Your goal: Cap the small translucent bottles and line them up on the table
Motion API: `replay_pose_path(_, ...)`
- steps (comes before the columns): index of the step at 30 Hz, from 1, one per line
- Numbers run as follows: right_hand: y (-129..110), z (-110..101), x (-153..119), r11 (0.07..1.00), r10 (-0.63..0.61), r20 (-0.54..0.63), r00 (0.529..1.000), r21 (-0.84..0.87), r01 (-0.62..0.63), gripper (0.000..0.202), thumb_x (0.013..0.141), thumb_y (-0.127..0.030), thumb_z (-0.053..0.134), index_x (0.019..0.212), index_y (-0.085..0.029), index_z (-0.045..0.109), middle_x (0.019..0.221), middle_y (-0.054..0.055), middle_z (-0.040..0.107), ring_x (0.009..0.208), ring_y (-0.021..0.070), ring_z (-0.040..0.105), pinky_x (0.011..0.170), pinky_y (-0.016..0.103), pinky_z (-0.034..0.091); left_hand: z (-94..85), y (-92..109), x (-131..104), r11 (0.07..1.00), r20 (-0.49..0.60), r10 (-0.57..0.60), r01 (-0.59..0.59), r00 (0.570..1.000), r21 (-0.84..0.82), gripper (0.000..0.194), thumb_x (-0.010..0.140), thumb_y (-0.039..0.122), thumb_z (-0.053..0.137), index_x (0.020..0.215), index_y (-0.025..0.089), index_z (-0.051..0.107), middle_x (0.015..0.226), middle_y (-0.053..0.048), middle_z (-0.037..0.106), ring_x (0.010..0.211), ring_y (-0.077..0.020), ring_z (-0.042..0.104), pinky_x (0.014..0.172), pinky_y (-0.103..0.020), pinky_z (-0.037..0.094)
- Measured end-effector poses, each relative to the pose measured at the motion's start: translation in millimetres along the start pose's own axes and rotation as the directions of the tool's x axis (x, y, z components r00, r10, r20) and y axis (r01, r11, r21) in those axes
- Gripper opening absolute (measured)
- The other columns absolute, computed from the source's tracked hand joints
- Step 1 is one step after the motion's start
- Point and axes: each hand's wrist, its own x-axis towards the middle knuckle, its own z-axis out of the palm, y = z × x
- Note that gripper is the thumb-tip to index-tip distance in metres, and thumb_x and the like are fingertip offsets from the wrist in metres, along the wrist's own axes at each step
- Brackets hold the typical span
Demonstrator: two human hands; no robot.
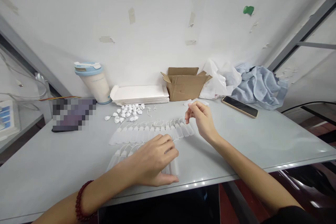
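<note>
My left hand [154, 157] lies palm down over the near row of tubes [115, 157], loosely wide, fingers bent and thumb well apart, pointing to three o'clock; its underside is hidden, so I cannot tell whether it touches them. My right hand [201, 117], between one and two o'clock from it, draws thumb and fingers close together by the end of the far row of tubes [151, 133]; I cannot tell whether it pinches anything.

The tubes are small, frosted and translucent, with thin white cords at their tops. The far row runs at twelve o'clock from my left hand, side by side; the near row shows at nine to ten, my hand covering much of it.

At eleven lie crumpled white pieces [128, 111], with a white stack [141, 94] beyond. From my right hand, the open cardboard box [186, 87] stands between eleven and twelve, a plastic bag [217, 80] at one, a blue cloth [259, 85] at two, and a phone [240, 106] between two and three.
</note>
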Motion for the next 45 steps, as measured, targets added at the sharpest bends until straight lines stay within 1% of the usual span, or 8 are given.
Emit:
replay_pose_path(8, 2.7, 0.1, -0.7, 0.999, -0.009, 0.024, 1.0, -0.049, 0.01, 0.027, 0.086, -0.029, 0.054, 0.063, -0.019, 0.046, 0.05, -0.005, 0.057, 0.04, 0.0099, 0.05, 0.051, 0.026, 0.042, 4.2, 7.4, -0.3, 0.996, 0.082, 0.016, -0.023, 0.996, 0.089, 0.032, 0.075, 0.045, 0.066, 0.078, 0.015, 0.056, 0.078, -0.006, 0.057, 0.077, -0.0216, 0.048, 0.066, -0.033, 0.041)
replay_pose_path(17, 1.3, 2.8, -3.6, 0.994, 0.0, 0.052, 0.999, -0.111, 0.006, 0.027, 0.086, -0.03, 0.054, 0.063, -0.019, 0.045, 0.048, -0.004, 0.057, 0.04, 0.0094, 0.05, 0.051, 0.025, 0.04, 6.5, 1.8, -0.8, 0.981, 0.094, -0.028, 0.009, 0.995, 0.192, 0.032, 0.078, 0.046, 0.062, 0.077, 0.015, 0.056, 0.076, -0.006, 0.057, 0.076, -0.0217, 0.048, 0.065, -0.033, 0.04)
replay_pose_path(27, 3.4, 0.9, -2.4, 0.989, -0.005, 0.061, 0.998, -0.145, 0.014, 0.027, 0.086, -0.031, 0.054, 0.063, -0.019, 0.046, 0.05, -0.004, 0.058, 0.041, 0.0093, 0.05, 0.051, 0.024, 0.04, 3.0, 3.3, -0.2, 0.985, 0.099, -0.078, 0.061, 0.992, 0.163, 0.032, 0.075, 0.046, 0.063, 0.078, 0.015, 0.056, 0.077, -0.007, 0.058, 0.077, -0.0234, 0.049, 0.066, -0.034, 0.041)
replay_pose_path(31, 3.9, -0.6, 0.1, 0.987, -0.008, 0.053, 0.999, -0.161, 0.016, 0.027, 0.085, -0.033, 0.055, 0.063, -0.019, 0.047, 0.05, -0.004, 0.058, 0.041, 0.0094, 0.05, 0.051, 0.024, 0.04, -1.9, -1.7, 0.5, 0.991, 0.029, -0.092, 0.088, 0.995, 0.1, 0.03, 0.083, 0.044, 0.055, 0.083, 0.014, 0.057, 0.083, -0.009, 0.058, 0.081, -0.0243, 0.05, 0.069, -0.036, 0.043)
replay_pose_path(35, 5.2, -6.8, 8.0, 0.977, -0.031, 0.019, 0.999, -0.211, 0.035, 0.027, 0.085, -0.035, 0.054, 0.064, -0.019, 0.048, 0.05, -0.004, 0.058, 0.041, 0.01, 0.051, 0.052, 0.025, 0.04, -9.0, -27.4, -2.5, 0.963, -0.138, -0.245, 0.257, 0.96, 0.081, 0.024, 0.093, 0.023, 0.036, 0.09, 0.013, 0.057, 0.09, -0.011, 0.06, 0.089, -0.0241, 0.051, 0.077, -0.039, 0.044)
replay_pose_path(38, 11.3, -17.0, 19.6, 0.938, -0.07, -0.023, 0.997, -0.341, 0.058, 0.026, 0.084, -0.036, 0.053, 0.065, -0.019, 0.049, 0.052, -0.002, 0.06, 0.044, 0.0111, 0.053, 0.053, 0.025, 0.04, -11.0, -52.6, -8.9, 0.918, -0.168, -0.375, 0.39, 0.911, 0.065, 0.028, 0.092, 0.018, 0.032, 0.098, 0.01, 0.058, 0.098, -0.013, 0.061, 0.098, -0.0256, 0.049, 0.085, -0.043, 0.044)
replay_pose_path(40, 18.1, -26.4, 29.2, 0.886, -0.112, -0.046, 0.993, -0.457, 0.078, 0.026, 0.084, -0.037, 0.052, 0.065, -0.019, 0.048, 0.054, -0.001, 0.06, 0.047, 0.0126, 0.055, 0.051, 0.025, 0.04, -9.6, -64.4, -13.0, 0.896, -0.118, -0.436, 0.442, 0.892, 0.031, 0.031, 0.091, 0.016, 0.031, 0.101, 0.01, 0.06, 0.1, -0.012, 0.062, 0.1, -0.0257, 0.05, 0.087, -0.044, 0.044)
replay_pose_path(45, 33.4, -51.5, 50.7, 0.641, -0.211, -0.022, 0.977, -0.758, 0.121, 0.022, 0.085, -0.032, 0.046, 0.068, -0.019, 0.052, 0.062, 0.003, 0.064, 0.056, 0.0167, 0.059, 0.057, 0.027, 0.042, -2.9, -68.5, -14.3, 0.879, -0.056, -0.477, 0.478, 0.877, 0.002, 0.035, 0.09, 0.015, 0.032, 0.107, 0.009, 0.062, 0.1, -0.012, 0.064, 0.102, -0.0271, 0.05, 0.087, -0.047, 0.044)
